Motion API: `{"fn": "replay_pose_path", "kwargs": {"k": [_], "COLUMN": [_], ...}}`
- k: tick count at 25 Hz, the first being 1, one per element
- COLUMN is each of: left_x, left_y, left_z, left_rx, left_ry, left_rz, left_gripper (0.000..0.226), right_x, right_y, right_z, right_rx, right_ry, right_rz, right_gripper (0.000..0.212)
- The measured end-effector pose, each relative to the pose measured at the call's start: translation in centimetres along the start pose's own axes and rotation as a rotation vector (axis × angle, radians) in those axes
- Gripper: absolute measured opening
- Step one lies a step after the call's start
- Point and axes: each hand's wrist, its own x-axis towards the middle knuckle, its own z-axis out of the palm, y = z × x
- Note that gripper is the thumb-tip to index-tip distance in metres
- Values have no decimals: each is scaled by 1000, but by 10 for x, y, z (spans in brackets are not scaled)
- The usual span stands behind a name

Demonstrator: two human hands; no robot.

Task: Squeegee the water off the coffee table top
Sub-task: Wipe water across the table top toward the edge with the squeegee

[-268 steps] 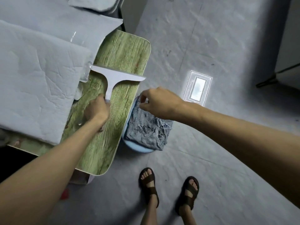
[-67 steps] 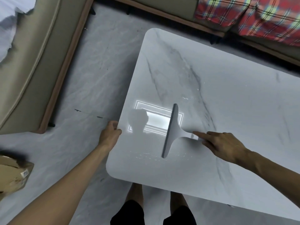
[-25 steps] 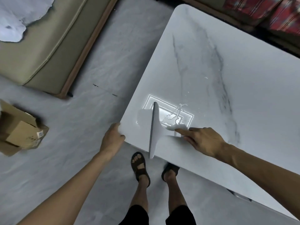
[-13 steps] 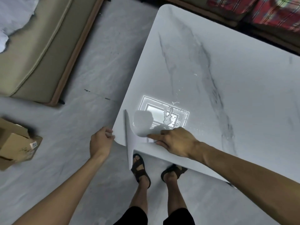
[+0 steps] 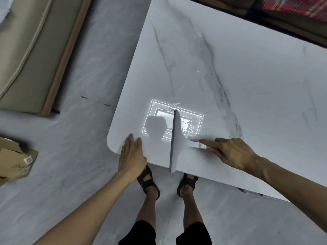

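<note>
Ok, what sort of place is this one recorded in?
Probably a home living room. A low marble-look coffee table stands with a beige cushioned sofa on a wooden frame beside it, and red plaid fabric, perhaps a cushion or blanket, shows past its far edge.

open table top beyond the squeegee; left hand lies flat just beside its blade.

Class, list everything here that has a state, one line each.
squeegee: blade down on coffee table top, near end overhanging.
right hand: grips squeegee handle.
left hand: flat on table corner.
coffee table top: droplets right of blade.
</note>
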Motion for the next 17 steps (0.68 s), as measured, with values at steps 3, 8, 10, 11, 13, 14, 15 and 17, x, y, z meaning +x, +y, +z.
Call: {"fn": "replay_pose_path", "kwargs": {"k": [3,8,10,11,13,14,15,17], "left_x": [-1,-1,0,1,3,5,6,10], "left_y": [18,31,30,29,28,29,31,33], "left_z": [6,3,2,1,2,2,4,7], "left_rx": [-2,-144,-171,-183,-199,-201,-196,-173], "left_ry": [-34,-91,-98,-101,-99,-93,-87,-85], "left_rz": [-4,-50,-56,-58,-71,-86,-102,-119], "left_gripper": [73,80,82,83,84,84,83,83], "right_x": [-33,-63,-53,-42,-16,-4,6,14], "right_y": [28,39,27,17,-8,-18,-26,-26], "right_z": [3,-4,-5,-4,4,10,15,23], "right_rx": [-15,-47,-2,23,48,49,48,52], "right_ry": [-9,-45,-21,-15,-40,-59,-73,-86], "right_rz": [97,148,68,1,-120,-159,-181,-170], "right_gripper": [50,44,45,45,43,43,43,43]}}
